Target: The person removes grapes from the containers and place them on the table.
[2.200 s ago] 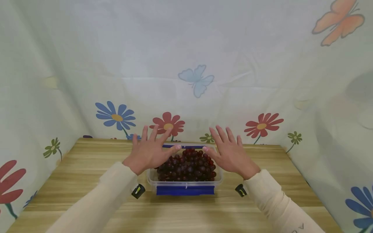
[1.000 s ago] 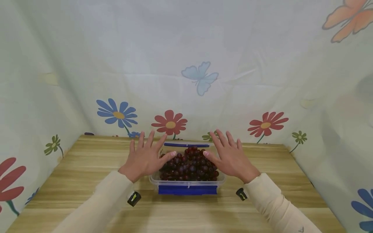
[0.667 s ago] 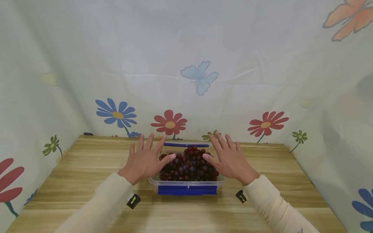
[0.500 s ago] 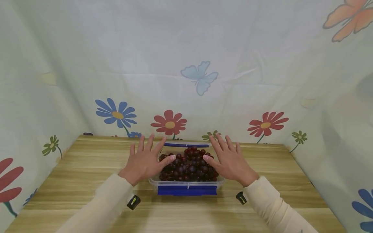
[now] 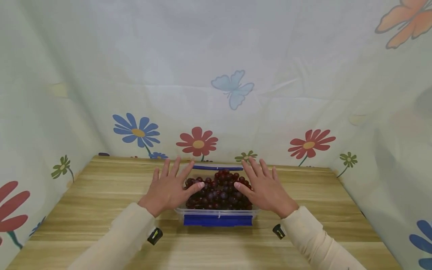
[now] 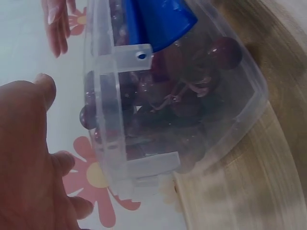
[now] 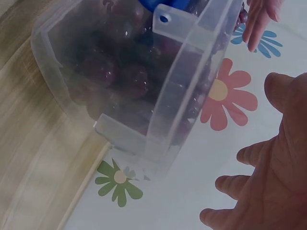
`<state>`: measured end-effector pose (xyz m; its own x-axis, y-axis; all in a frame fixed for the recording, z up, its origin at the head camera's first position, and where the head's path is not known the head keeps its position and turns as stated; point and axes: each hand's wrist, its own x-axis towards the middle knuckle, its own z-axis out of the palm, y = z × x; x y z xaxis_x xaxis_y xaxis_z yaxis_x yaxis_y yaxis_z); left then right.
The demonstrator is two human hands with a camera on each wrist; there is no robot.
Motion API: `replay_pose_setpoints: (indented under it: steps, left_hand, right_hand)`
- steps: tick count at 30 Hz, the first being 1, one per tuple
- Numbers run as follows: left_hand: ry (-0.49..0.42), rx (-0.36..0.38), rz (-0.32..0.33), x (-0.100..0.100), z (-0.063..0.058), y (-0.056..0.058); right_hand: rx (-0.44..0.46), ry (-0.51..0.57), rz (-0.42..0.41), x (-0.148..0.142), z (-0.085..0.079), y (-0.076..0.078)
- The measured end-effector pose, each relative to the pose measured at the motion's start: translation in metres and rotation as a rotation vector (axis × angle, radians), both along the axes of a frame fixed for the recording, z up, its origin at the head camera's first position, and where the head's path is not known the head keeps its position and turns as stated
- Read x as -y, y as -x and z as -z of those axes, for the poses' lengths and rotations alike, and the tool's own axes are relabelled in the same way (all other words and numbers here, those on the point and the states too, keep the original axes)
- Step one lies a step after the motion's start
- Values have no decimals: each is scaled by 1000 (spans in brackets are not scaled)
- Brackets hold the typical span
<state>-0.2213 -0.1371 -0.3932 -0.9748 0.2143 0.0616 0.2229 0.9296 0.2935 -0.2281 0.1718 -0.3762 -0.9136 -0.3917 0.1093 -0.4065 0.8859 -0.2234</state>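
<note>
A clear plastic box (image 5: 219, 212) with a blue flap on its front stands on the table, filled with dark red grapes (image 5: 219, 195). My left hand (image 5: 168, 189) hovers over the box's left side, fingers spread and palm down. Mirroring it on the right, my right hand (image 5: 266, 189) is also spread above the rim. Both thumbs point inward over the grapes, and neither hand holds anything. The left wrist view shows the box's clear side wall (image 6: 192, 96) with stems and grapes behind it; the hand (image 6: 29, 158) is apart from the wall. In the right wrist view the hand (image 7: 268, 172) likewise stays off the box.
The wooden table (image 5: 216, 247) reaches back to a white cloth backdrop (image 5: 168, 56) printed with flowers and butterflies. The same cloth hangs on both sides. A second blue flap (image 5: 218, 168) is at the box's far edge. Small black devices (image 5: 155, 236) sit at the wrists.
Both hands have lowered slightly, and the left hand moved a little left early on, then back right slightly. The view shifted a little. The box and grapes stay in place.
</note>
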Motion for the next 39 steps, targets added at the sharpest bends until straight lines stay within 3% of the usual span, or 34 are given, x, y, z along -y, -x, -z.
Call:
replay_pose_setpoints:
  steps: [18,39]
  left_hand:
    - [1,-6,31,1,8,0]
    - [24,29,16,9,17,-3]
  right_hand:
    - [5,2,-9,3,8,1]
    - [51,-29,-28,9,25,0]
